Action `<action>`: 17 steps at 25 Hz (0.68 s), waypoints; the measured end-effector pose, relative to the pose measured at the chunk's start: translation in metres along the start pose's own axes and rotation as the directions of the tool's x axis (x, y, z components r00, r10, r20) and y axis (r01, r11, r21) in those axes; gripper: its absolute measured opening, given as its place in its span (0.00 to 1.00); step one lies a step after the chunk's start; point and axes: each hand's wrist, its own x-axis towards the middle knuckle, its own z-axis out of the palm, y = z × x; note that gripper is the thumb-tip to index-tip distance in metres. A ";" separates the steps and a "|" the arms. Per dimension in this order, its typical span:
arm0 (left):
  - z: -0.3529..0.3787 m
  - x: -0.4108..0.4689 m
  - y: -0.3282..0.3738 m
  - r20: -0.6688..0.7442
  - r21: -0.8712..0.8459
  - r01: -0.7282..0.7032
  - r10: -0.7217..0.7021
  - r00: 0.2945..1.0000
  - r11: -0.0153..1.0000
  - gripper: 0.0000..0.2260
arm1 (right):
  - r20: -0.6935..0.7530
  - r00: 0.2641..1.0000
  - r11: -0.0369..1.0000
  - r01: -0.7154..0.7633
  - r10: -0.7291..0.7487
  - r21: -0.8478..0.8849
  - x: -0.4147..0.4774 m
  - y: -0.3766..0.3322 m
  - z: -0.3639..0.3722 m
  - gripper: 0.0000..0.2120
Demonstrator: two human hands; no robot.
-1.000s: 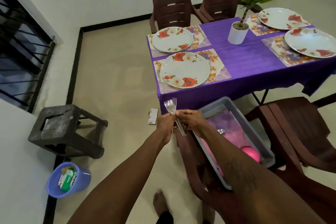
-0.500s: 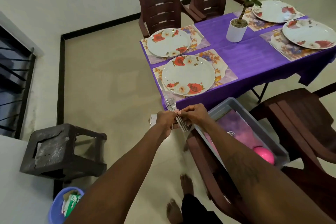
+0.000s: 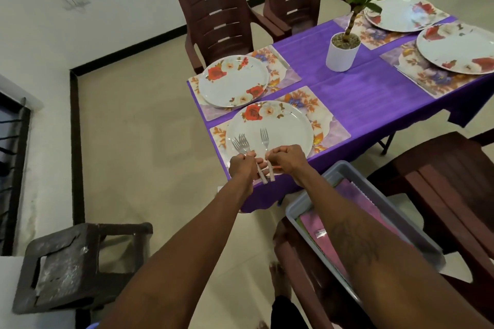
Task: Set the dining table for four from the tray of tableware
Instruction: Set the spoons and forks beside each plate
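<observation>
Drawn clear of the others since the earlier frame: single fork (image 3: 264, 138), pinched by right grip (image 3: 287, 160) over the near plate (image 3: 290, 125), tines away, handle toward the body. Remaining forks (image 3: 241, 143) clenched in left grip (image 3: 242, 169). Next, likely: lay beside plate with nearer right grip, axis unchanged.

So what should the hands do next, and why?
Probably lay the single silver metal fork, pinched by the right hand, on the floral placemat beside the nearest white flowered plate: it is held apart from the other forks in the left hand, and no plate has cutlery yet.
</observation>
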 end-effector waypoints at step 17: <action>0.095 0.051 0.020 0.263 -0.007 0.209 -0.200 0.944 0.978 0.08 | -0.489 0.816 0.863 0.025 -0.309 -0.504 0.132 0.018 -0.113 0.07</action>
